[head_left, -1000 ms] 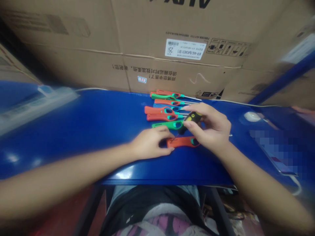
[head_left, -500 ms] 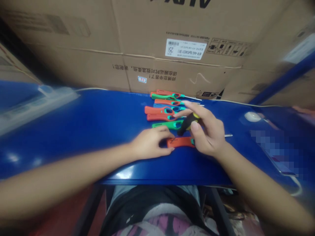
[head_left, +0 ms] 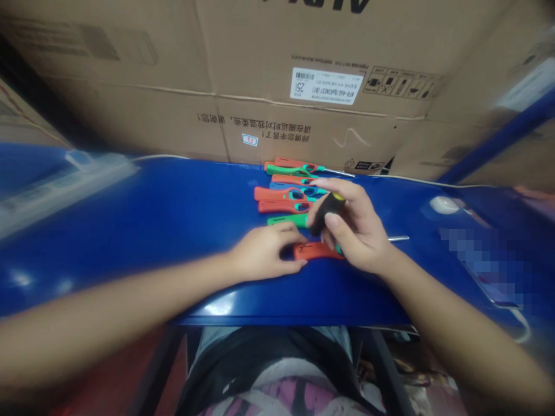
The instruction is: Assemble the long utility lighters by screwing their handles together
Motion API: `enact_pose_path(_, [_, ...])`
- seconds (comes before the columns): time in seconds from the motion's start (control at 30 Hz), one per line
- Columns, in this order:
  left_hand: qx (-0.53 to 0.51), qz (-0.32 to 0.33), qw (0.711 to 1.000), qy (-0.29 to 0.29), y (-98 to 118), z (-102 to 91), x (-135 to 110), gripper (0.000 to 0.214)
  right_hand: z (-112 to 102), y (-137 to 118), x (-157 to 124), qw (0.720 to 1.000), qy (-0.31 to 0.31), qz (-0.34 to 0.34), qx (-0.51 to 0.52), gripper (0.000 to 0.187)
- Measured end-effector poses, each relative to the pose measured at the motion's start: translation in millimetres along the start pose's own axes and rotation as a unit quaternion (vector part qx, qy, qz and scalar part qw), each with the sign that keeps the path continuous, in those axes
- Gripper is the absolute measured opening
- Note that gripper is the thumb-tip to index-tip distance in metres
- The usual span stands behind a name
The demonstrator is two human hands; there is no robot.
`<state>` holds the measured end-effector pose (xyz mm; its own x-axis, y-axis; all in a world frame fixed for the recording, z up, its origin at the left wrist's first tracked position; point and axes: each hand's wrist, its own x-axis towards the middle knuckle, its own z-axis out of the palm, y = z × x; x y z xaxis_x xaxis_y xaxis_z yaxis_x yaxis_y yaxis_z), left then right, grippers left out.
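On the blue tabletop [head_left: 173,202], near its front edge: orange lighter [head_left: 318,251] | my left fingers [head_left: 296,266] pinch its butt end | my right fingers [head_left: 341,229] grip the screwdriver [head_left: 325,216] | I'd brace firmly, press lightly, aim clear of skin

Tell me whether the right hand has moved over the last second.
Yes. Against the white label on the cardboard box, the right hand has shifted left, toward the left hand; it now sits more nearly below that label in the view.
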<state>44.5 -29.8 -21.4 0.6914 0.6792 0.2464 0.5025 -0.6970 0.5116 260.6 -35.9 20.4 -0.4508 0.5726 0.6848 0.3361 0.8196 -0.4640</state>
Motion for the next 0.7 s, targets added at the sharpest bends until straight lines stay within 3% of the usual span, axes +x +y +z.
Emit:
enact_pose_path(0.13, [0.005, -0.002, 1.0, 0.008, -1.1, 1.0, 0.1, 0.034, -1.8, 1.1, 0.3, 0.987, 0.086, -0.1, -0.097, 0.045])
enact_pose_path(0.33, [-0.001, -0.001, 1.0, -0.001, -0.3, 0.0, 0.2, 0.032, 1.5, -2.0, -2.4, 1.0, 0.006, 0.015, -0.009, 0.048])
enact_pose_path(0.5, [0.0, -0.005, 1.0, 0.003, -0.2, 0.2, 0.2, 0.034, 0.4, -1.0, -0.8, 0.985, 0.101, -0.092, -0.102, 0.044])
enact_pose_path(0.7, [-0.004, -0.004, 1.0, -0.003, 0.0, -0.4, 0.1, 0.03, -2.4, -7.8, 1.2, 1.0, -0.01, 0.016, -0.021, 0.048])
